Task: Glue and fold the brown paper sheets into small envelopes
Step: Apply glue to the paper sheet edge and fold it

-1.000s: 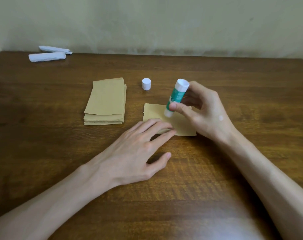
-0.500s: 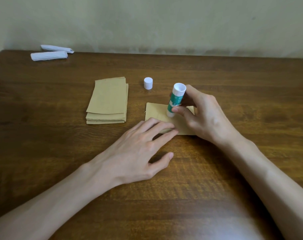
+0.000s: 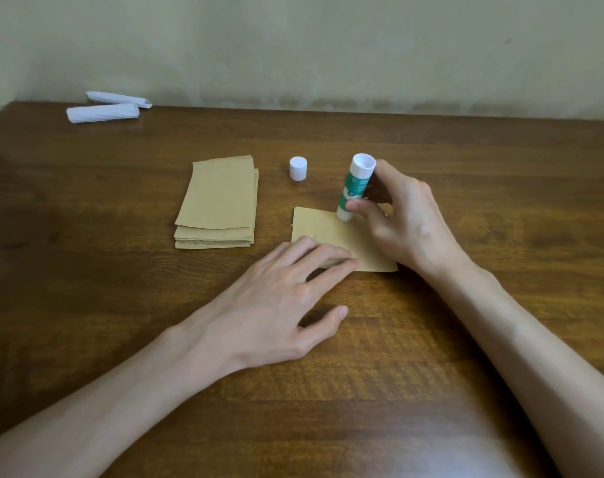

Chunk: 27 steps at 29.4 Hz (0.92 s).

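Two hands are working on one sheet. The fingers (image 3: 359,205) of the right hand (image 3: 411,229) are pinching the glue stick (image 3: 355,188) low on its green barrel, holding it nearly upright with its tip touching the far edge of the sheet (image 3: 328,232). The fingers (image 3: 324,258) of the left hand (image 3: 276,305), straight and close together, are pressing the sheet's near-left part onto the desk (image 3: 466,305); the thumb is resting on bare wood. The sheet is lying mid-desk, just right of the stack (image 3: 217,205) of brown sheets. The cap (image 3: 298,168) is standing beyond, apart from both.

Judgement: gluing is in hand and folding is not yet begun. The stick should be travelling along the edge in one light, even stroke, inside the margin, while the left hand is bracing the paper against dragging. Risks: heavy pressure may be wrinkling or tearing thin paper, and glue overrunning the edge would be bonding the sheet to the desk.
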Motion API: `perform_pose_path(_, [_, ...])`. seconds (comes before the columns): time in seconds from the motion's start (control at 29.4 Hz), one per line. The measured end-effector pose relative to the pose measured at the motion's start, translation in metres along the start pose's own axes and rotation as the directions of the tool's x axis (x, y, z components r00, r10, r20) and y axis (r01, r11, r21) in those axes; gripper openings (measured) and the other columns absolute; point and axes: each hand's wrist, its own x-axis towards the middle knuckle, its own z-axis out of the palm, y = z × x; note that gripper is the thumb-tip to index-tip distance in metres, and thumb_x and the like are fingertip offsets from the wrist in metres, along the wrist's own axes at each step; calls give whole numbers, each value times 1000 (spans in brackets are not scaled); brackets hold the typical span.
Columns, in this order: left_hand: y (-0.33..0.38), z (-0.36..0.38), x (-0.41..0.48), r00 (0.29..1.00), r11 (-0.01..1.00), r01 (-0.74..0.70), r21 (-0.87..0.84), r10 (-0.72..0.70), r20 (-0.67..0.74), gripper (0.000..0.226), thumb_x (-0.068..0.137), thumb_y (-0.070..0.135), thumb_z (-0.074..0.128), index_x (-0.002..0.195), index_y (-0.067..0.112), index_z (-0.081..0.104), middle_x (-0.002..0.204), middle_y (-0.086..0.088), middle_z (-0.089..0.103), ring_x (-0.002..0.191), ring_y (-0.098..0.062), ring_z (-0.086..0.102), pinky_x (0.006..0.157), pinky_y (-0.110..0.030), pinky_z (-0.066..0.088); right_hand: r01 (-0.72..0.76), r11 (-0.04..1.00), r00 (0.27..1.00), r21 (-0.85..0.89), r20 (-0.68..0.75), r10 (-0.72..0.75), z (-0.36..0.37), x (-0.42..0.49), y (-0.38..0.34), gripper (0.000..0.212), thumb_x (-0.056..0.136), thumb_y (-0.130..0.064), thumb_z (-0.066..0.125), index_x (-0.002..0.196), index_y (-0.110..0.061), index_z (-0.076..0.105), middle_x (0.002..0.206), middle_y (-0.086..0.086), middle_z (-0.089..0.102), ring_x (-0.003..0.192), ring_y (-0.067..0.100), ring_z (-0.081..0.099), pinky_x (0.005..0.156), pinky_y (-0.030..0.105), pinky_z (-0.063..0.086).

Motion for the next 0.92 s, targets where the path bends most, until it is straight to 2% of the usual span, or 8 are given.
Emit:
perform_pose_path(0.1, [1,0,0,1000,1000,2,4,-2,-2,59,108,51,38,159,22,40,156,11,39,141,-8,35,116,-33,37,-28,992,999,123,-36,33,-2,-4,3,24,99,-16,72,120,-10,62,114,-8,72,107,4,70,95,31,58])
perform_pose_path(0.2, [1,-1,0,1000,1000,7,14,-7,2,60,108,51,37,160,22,40,155,11,41,140,-9,36,116,-34,37,-13,968,988,251,-145,50,-10,-10,6,26,101,-14,71,124,-7,62,116,-4,70,112,8,70,100,34,58])
perform_pose_path(0.27, [1,-1,0,1000,1000,16,17,-16,1,59,108,51,36,159,22,40,155,10,40,140,-10,36,116,-34,38,-4,962,989,273,-141,44,-16,-12,5,27,101,-15,71,125,-7,63,118,-4,70,113,8,70,101,33,57])
perform_pose_path(0.51, [1,-2,-1,1000,1000,12,20,-12,1,59,108,51,36,161,25,38,156,10,38,141,-11,35,115,-36,37,40,973,998,226,36,-50,-7,-18,0,32,93,-25,81,119,-12,68,111,-7,74,102,13,74,92,38,60])
perform_pose_path(0.65, [0,0,0,1000,1000,9,16,-9,6,59,108,51,36,161,25,39,157,9,37,143,-12,34,115,-37,38,79,983,992,164,81,-93,-10,-16,1,26,95,-26,78,113,-11,68,108,-10,75,103,6,72,93,27,57])
perform_pose_path(0.78, [0,0,0,1000,1000,13,27,-13,7,59,108,52,36,160,25,39,160,9,34,143,-11,33,116,-36,37,95,989,978,114,176,-115,-16,-14,1,19,100,-15,70,117,-8,66,112,-4,74,111,7,69,98,27,54])
perform_pose_path(0.92, [-1,1,-1,1000,1000,11,26,-11,6,60,108,53,35,161,24,38,165,8,33,145,-11,32,118,-35,36,95,994,980,50,171,-103,-16,-13,-1,22,99,-18,72,118,-10,66,112,-7,74,108,5,69,95,21,53])
